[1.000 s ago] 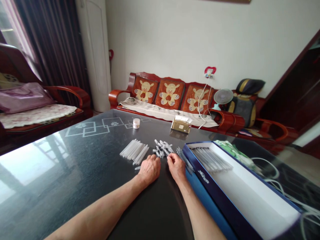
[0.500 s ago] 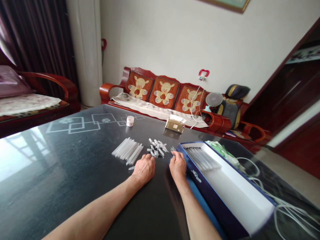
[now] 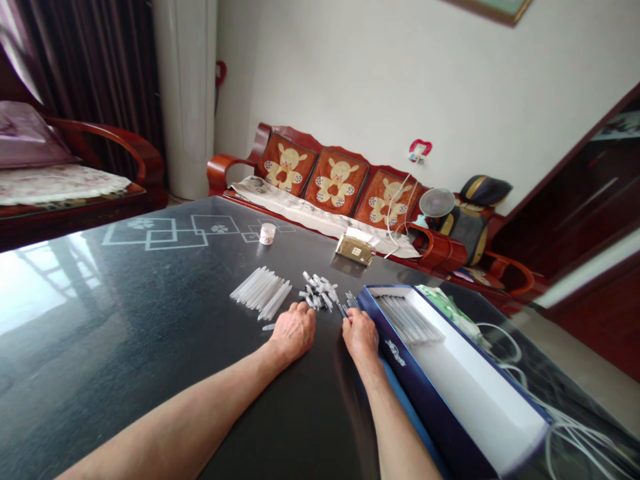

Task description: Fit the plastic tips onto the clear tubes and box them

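Observation:
My left hand (image 3: 295, 331) rests closed on the dark table, its fingers curled down; what they hold is hidden. By its wrist side the tip of a clear pen barrel (image 3: 269, 327) shows, and I cannot tell whether it is held. Just beyond lies a row of translucent pen barrels (image 3: 261, 293). Right of them is a loose heap of white and black pen caps (image 3: 320, 291). My right hand (image 3: 361, 333) is beside the box's left wall, fingers closed at the near ends of thin pen refills (image 3: 351, 300).
A long blue box (image 3: 475, 393) with a white inside stands on the right, assembled pens (image 3: 410, 320) lined up at its far end. Behind it are a green package (image 3: 447, 305) and white cables (image 3: 575, 427). A tissue pack (image 3: 356, 249) and a small white tub (image 3: 267, 233) stand farther back.
My right hand has drawn slightly back toward me, and more of the refills show past its fingers. My left hand stays closed in nearly the same place. The view has shifted slightly.

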{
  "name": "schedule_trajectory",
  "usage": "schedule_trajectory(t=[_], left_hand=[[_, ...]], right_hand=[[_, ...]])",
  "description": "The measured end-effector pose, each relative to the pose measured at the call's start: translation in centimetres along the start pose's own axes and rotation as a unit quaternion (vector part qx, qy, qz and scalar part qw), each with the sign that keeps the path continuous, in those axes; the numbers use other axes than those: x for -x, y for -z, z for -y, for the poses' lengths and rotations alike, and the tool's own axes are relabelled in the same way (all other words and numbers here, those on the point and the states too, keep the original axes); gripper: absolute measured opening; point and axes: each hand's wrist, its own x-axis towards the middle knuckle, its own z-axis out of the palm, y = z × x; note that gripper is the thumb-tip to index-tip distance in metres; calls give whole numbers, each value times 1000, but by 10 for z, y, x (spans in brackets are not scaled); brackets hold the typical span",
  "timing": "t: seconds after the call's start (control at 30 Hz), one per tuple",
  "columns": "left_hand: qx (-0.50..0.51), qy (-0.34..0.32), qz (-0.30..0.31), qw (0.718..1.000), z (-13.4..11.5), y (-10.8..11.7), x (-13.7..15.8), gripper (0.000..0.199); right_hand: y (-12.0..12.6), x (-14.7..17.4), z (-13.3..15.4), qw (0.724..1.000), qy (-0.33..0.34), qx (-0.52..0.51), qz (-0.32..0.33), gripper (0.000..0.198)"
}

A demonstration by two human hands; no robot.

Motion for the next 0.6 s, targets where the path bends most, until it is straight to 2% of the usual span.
schedule_trajectory(t=[0.3,0.47,0.53,0.6], left_hand=[[-4,-3,-5,1000,0,-1,0,26],[-8,-3,-5,1000,0,-3,0,26],[-9,-2,-10,1000,0,-2,0,27],[-7,1,-16,1000,-1,0,0,27]], right_hand=[[-12,-8,0,999,33,39,-1,21],[-10,-8,3,999,10,41,12,24],[-10,-9,2,1000,2,6,-14,28],[-9,-13,0,996,1,-64,-69,32]])
